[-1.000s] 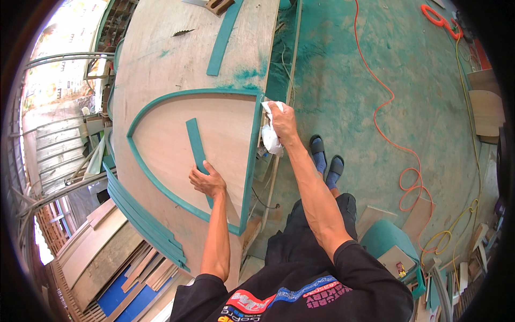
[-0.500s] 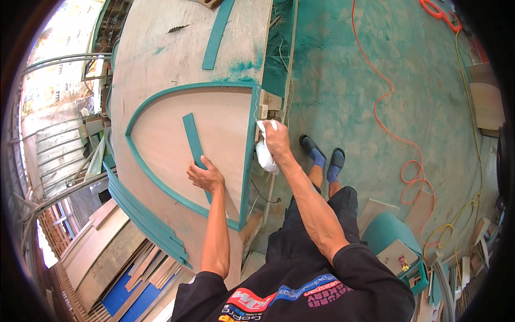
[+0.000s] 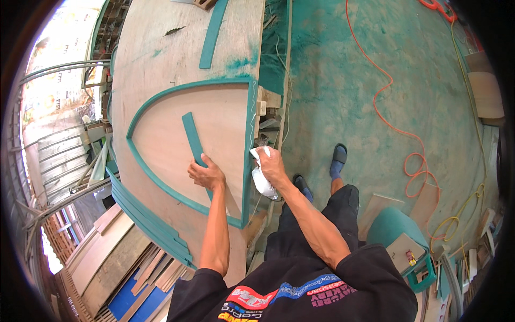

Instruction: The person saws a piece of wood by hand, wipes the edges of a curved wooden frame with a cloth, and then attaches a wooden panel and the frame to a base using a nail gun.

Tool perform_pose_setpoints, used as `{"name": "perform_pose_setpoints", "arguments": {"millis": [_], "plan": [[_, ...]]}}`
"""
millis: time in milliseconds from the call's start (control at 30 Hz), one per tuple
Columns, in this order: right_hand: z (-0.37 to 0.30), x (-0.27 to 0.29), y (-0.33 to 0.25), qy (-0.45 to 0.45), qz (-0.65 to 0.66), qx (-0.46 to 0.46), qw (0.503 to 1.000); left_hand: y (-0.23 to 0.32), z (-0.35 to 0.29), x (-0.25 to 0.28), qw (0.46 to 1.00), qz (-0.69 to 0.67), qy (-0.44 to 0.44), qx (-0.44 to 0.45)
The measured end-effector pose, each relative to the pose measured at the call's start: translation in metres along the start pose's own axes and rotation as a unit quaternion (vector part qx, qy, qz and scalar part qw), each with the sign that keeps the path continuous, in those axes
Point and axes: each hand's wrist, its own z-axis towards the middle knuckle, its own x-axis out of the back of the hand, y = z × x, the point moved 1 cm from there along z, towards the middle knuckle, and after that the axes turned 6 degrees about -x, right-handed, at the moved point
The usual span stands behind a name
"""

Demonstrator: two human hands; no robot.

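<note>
A flat, arched frame with a teal rim (image 3: 161,184) and a pale wood panel inside lies on a plywood table (image 3: 145,53). My left hand (image 3: 208,173) is closed around a teal strip (image 3: 191,129) that lies slantwise over the panel. In my right hand (image 3: 272,165) a soft white bag (image 3: 263,183) is squeezed, its tip at the frame's straight right edge. Along that edge, from the far corner down toward the bag, runs a thin wavy white bead (image 3: 252,115). What comes out at the tip is too small to see.
Another teal strip (image 3: 213,37) lies farther up the table. Stacked teal strips (image 3: 147,220) and wood offcuts (image 3: 104,263) are at the lower left. On the stained floor (image 3: 322,96) runs an orange hose (image 3: 378,96), with a teal bin (image 3: 394,231) at the lower right.
My right hand has moved toward me along the straight edge with the white bag, and the wavy white bead is longer. My left hand stays on the strip; my feet have shifted apart.
</note>
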Motion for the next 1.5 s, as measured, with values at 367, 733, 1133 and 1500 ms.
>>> {"name": "perform_pose_setpoints", "arguments": {"millis": [367, 733, 1133, 1500], "plan": [[-0.040, -0.009, 0.079, -0.001, 0.035, 0.010, 0.999, 0.003, 0.003, -0.001, 1.000, 0.009, -0.001, -0.007], [-0.048, -0.006, 0.071, -0.011, 0.079, 0.088, 0.993, 0.003, 0.002, 0.002, 1.000, 0.012, -0.023, -0.011], [-0.093, -0.025, 0.141, 0.073, -0.017, 0.110, 0.991, 0.004, 0.004, 0.001, 1.000, 0.020, 0.001, -0.019], [-0.164, -0.036, 0.198, 0.055, -0.022, 0.053, 0.997, -0.006, 0.000, -0.002, 0.999, 0.031, -0.012, -0.004]]}}
